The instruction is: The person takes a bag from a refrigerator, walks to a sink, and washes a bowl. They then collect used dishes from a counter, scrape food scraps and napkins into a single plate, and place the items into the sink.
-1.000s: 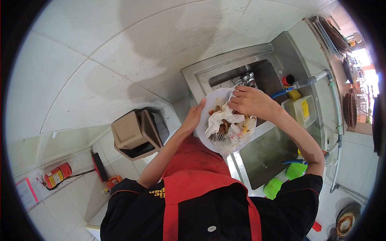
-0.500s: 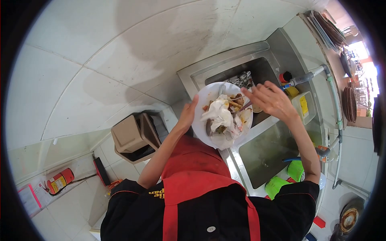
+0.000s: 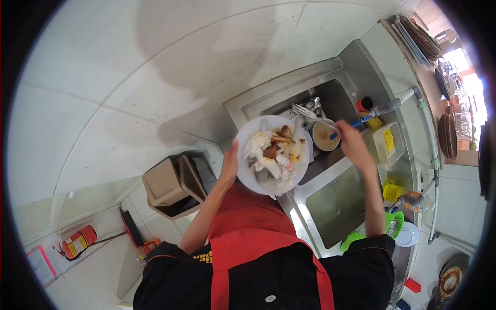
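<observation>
My left hand (image 3: 229, 164) grips the left rim of a white plate (image 3: 246, 180). Crumpled napkins (image 3: 267, 164) and brown food scraps (image 3: 281, 136) lie on it. Closed round the handle of a fork (image 3: 310, 112) is my right hand (image 3: 351, 140), its tines over the upper sink basin (image 3: 338, 95). Beneath the fork, a round bowl with brownish liquid (image 3: 325, 136) stands in the basin, with a pile of metal cutlery (image 3: 314, 105) behind it.
The lower basin (image 3: 336, 206) holds murky water. A beige bin (image 3: 168, 181) stands on the floor at the left. Along the right are a clear tub (image 3: 388, 143), a pipe (image 3: 385, 107), a green basket (image 3: 395, 225) and a ledge with stacked dishes (image 3: 418, 41).
The plate has moved slightly left and down in my left hand. My right hand has moved away from the plate with the fork, which is now over the basin. The bowl shows more fully.
</observation>
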Motion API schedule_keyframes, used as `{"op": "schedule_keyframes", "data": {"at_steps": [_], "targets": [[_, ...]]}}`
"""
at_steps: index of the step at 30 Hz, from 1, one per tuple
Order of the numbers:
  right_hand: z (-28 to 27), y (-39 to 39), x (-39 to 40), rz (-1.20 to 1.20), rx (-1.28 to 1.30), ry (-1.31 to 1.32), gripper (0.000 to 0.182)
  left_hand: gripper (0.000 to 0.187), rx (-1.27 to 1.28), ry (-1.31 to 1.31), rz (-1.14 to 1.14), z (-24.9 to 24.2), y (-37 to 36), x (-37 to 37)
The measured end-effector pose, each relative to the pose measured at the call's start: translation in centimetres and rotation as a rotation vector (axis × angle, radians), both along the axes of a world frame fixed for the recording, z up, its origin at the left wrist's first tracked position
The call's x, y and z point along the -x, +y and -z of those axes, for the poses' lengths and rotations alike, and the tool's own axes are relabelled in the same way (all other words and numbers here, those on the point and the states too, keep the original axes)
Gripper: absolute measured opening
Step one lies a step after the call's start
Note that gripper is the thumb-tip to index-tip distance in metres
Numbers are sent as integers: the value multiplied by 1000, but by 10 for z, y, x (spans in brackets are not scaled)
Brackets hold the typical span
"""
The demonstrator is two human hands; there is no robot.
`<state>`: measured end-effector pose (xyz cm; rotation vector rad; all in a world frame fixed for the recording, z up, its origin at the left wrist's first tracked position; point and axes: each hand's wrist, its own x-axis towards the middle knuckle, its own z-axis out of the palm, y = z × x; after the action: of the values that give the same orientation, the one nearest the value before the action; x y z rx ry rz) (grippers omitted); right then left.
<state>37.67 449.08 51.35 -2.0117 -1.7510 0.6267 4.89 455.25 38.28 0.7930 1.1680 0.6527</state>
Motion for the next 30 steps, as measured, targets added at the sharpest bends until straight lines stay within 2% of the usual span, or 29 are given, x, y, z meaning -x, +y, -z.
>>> {"op": "schedule_keyframes", "data": {"at_steps": [2, 4, 5, 6, 7, 9, 11, 12, 13, 16, 19, 21, 23, 25, 26, 29, 30], "targets": [[85, -7, -15, 67, -25, 6, 13, 71, -15, -2, -102, 7, -3, 7], [199, -11, -41, 176, 115, 242, 9, 70, 23, -2, -147, 12, -9, 16], [230, 5, -39, 412, 348, 680, 10, 70, 35, 11, -164, 14, -4, 19], [262, 21, -35, 771, 521, 1042, 11, 70, 41, 8, -169, 9, -4, 19], [293, 32, -37, 921, 547, 1156, 12, 70, 44, -18, -157, 11, -2, 20], [347, 51, -47, 934, 508, 1102, 16, 70, 58, -63, -143, 15, -2, 24], [394, 69, -71, 726, 450, 913, 21, 71, 54, -17, -153, 18, -2, 25], [405, 76, -78, 688, 401, 904, 24, 71, 60, 5, -154, 24, -2, 28], [389, 81, -80, 817, 311, 1151, 29, 71, 65, 25, -150, 28, -1, 27], [362, 87, -91, 896, 96, 959, 33, 72, 50, 9, -159, 13, -1, 21], [285, 101, -70, 628, -127, 674, 40, 71, 51, -1, -182, 16, 0, 13], [169, 99, -28, 296, -211, 782, 31, 72, 43, 8, -169, 15, -1, 7], [92, 93, 14, 124, -198, 702, 22, 71, 16, 6, -120, 7, 0, 1], [38, 92, 44, -216, -236, 363, 17, 71, 18, 39, -63, 8, 0, -5], [27, 91, 53, -382, -249, 188, 15, 71, 17, 55, -35, 5, 0, -9], [24, 92, 64, -632, -126, 26, 15, 71, 10, 38, 32, -19, -6, -20], [21, 90, 62, -644, -75, -12, 12, 71, 8, 38, 46, -17, -8, -20]]}}
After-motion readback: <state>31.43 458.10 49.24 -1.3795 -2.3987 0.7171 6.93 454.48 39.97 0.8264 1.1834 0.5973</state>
